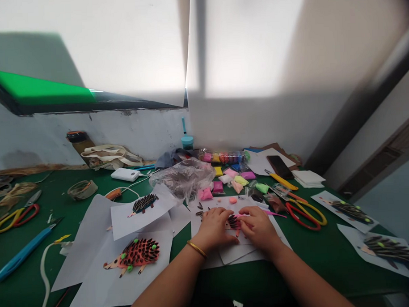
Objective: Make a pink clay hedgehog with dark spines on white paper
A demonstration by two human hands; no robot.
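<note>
Hedgehog (pixel 232 222) laid flat on paper (pixel 240 254), between both grips; likely light, body soft, spines fragile, best steadied by paper edges. Left hand (pixel 214 229) held wide beside it; right hand (pixel 260 228) narrowed, anything pinched hidden. Pink clay (pixel 232 200) placed beyond grips.

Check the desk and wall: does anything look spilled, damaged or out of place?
No spill shows. The sheet with the dark-spined hedgehog lies askew across other papers, apparently covering most of another figure, with only its snout poking out. The wall looks scuffed, its paint marked below the window.
</note>
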